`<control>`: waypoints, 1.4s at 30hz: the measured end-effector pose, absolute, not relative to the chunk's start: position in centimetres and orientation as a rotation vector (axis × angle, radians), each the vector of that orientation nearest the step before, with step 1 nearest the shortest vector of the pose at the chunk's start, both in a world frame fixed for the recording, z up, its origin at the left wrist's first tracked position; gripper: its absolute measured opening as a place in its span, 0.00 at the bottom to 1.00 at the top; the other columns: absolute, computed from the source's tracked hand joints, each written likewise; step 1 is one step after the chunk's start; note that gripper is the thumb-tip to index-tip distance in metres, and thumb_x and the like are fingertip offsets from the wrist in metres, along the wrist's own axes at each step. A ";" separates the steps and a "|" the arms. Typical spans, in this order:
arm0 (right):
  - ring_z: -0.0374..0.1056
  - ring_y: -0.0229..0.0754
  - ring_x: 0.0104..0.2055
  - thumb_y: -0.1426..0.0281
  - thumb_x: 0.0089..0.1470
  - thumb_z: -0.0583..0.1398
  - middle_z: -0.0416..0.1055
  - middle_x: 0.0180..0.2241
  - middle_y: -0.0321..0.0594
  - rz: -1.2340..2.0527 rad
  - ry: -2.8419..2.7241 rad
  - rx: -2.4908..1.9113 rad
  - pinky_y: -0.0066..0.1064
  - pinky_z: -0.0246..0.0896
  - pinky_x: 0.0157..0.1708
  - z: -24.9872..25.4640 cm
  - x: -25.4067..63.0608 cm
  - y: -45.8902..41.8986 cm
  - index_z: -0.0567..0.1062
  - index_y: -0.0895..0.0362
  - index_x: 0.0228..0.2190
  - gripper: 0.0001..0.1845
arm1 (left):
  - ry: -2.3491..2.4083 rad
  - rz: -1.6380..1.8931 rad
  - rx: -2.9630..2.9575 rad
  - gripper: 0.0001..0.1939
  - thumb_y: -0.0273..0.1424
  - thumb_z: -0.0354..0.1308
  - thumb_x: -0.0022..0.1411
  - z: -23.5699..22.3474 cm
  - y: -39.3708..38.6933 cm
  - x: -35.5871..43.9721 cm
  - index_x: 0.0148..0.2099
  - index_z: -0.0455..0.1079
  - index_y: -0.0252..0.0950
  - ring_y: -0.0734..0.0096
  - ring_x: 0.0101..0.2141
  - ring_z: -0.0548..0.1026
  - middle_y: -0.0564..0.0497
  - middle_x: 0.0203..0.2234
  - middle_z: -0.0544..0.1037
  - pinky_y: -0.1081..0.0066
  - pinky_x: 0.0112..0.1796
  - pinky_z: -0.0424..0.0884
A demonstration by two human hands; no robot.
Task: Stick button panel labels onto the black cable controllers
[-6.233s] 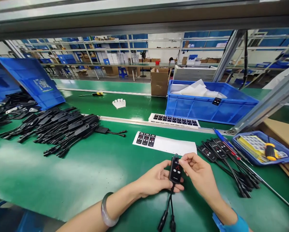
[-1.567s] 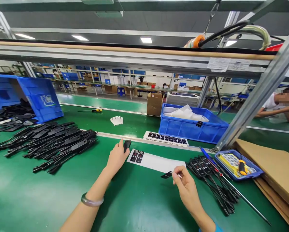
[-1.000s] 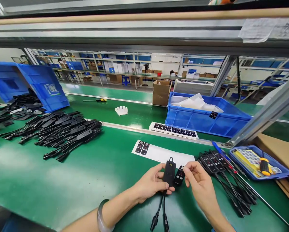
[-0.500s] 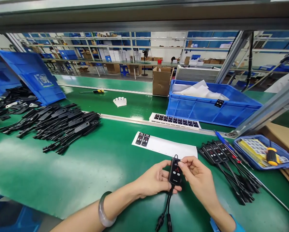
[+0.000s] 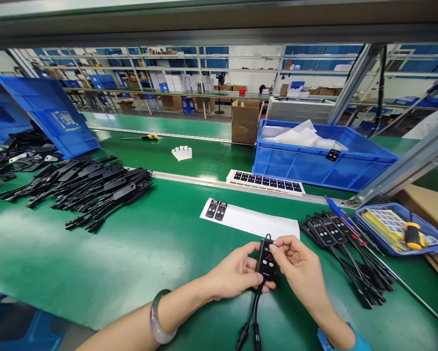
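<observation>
A small black controller [image 5: 266, 263] with two white buttons, red marks and a hanging loop on top is held by its sides in my left hand [image 5: 237, 273]. Its two black cables dangle below, ending in plugs. My right hand [image 5: 301, 268] pinches the upper right corner, thumb resting on the front face; its curled fingertips are partly hidden. Behind my hands lies a white backing sheet [image 5: 255, 220] with two black stickers [image 5: 216, 210] left at its left end. To the right, several controllers [image 5: 322, 232] with printed faces are piled with their cables toward me.
At left, a heap of black controllers [image 5: 105, 183] lies before a tilted blue crate [image 5: 54, 117]. A blue bin [image 5: 314, 168] stands behind a sticker sheet [image 5: 265, 182]. Screwdriver [image 5: 142, 138] and white glove [image 5: 182, 153] lie farther back. A small blue tray [image 5: 387, 247] sits at right.
My left thumb has shifted slightly up onto the controller's lower edge. My right hand keeps its pinch at the corner; the rest looks the same.
</observation>
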State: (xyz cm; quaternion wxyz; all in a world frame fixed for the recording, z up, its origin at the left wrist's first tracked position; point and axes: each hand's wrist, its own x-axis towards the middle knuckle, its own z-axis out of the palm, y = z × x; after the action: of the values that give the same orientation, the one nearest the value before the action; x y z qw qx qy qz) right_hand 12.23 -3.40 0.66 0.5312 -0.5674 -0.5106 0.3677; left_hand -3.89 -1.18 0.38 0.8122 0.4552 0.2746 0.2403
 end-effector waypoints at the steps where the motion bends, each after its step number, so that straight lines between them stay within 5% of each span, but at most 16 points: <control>1: 0.59 0.35 0.20 0.58 0.47 0.63 0.63 0.20 0.33 0.877 -1.215 -1.353 0.25 0.57 0.17 0.7 12.2 -3.4 0.71 0.56 0.26 0.14 | 0.587 0.515 0.973 0.27 0.26 0.63 0.52 0.3 -1.2 -3.9 0.54 0.59 0.36 0.65 0.35 0.79 0.46 0.31 0.78 0.68 0.37 0.72; 12: 0.58 0.34 0.19 0.57 0.44 0.65 0.64 0.19 0.33 0.901 -1.169 -1.372 0.25 0.56 0.16 0.5 12.1 -3.3 0.71 0.56 0.25 0.16 | 0.590 0.523 1.008 0.24 0.25 0.63 0.52 0.3 -1.3 -3.8 0.50 0.60 0.36 0.69 0.31 0.78 0.47 0.30 0.78 0.70 0.36 0.71; 17: 0.58 0.35 0.19 0.60 0.48 0.64 0.60 0.19 0.28 0.861 -1.232 -1.402 0.26 0.58 0.19 -0.2 12.9 -2.9 0.68 0.55 0.39 0.19 | 0.607 0.518 0.977 0.23 0.25 0.63 0.50 0.3 -1.2 -3.7 0.48 0.59 0.36 0.64 0.33 0.79 0.47 0.30 0.77 0.67 0.37 0.72; 23: 0.64 0.41 0.30 0.60 0.49 0.62 0.65 0.29 0.36 0.967 -1.386 -1.412 0.29 0.65 0.25 -1.0 13.0 -2.5 0.69 0.55 0.42 0.19 | 0.561 0.533 0.798 0.18 0.30 0.58 0.54 0.6 -0.8 -3.8 0.47 0.61 0.35 0.60 0.32 0.79 0.44 0.31 0.78 0.61 0.37 0.73; 26: 0.67 0.43 0.32 0.63 0.47 0.63 0.70 0.33 0.38 1.085 -1.478 -1.379 0.32 0.67 0.29 -1.3 12.1 -2.9 0.68 0.54 0.45 0.23 | 0.588 0.577 0.777 0.14 0.32 0.53 0.58 0.5 -0.4 -3.7 0.46 0.64 0.33 0.65 0.27 0.78 0.44 0.30 0.77 0.66 0.32 0.73; 31: 0.69 0.47 0.42 0.67 0.42 0.68 0.71 0.45 0.41 1.248 -1.513 -1.196 0.36 0.67 0.41 -1.5 11.5 -3.4 0.60 0.51 0.56 0.40 | 0.640 0.640 0.807 0.15 0.37 0.49 0.63 0.6 -0.1 -3.7 0.47 0.64 0.32 0.68 0.27 0.77 0.42 0.30 0.77 0.73 0.28 0.71; 36: 0.61 0.48 0.56 0.59 0.58 0.53 0.69 0.50 0.45 1.197 -1.445 -1.235 0.41 0.56 0.55 -1.6 12.0 -3.1 0.64 0.54 0.56 0.26 | 0.637 0.648 0.895 0.19 0.41 0.53 0.62 0.2 -0.1 -3.7 0.49 0.62 0.33 0.68 0.28 0.78 0.44 0.31 0.77 0.69 0.32 0.73; 42: 0.70 0.48 0.43 0.59 0.59 0.51 0.74 0.44 0.44 1.018 -1.518 -1.297 0.39 0.66 0.45 -2.1 11.6 -3.2 0.66 0.55 0.54 0.24 | 0.677 0.672 1.074 0.24 0.44 0.56 0.59 -1.0 -0.5 -3.3 0.51 0.58 0.34 0.70 0.25 0.77 0.48 0.26 0.76 0.70 0.29 0.73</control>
State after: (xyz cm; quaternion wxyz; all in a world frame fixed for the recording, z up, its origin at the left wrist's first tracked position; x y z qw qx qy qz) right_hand 11.57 -3.16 -2.07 0.4351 -0.5210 -0.6099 0.4090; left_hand -3.28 -0.47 -1.00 0.7529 0.4921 0.3104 0.3077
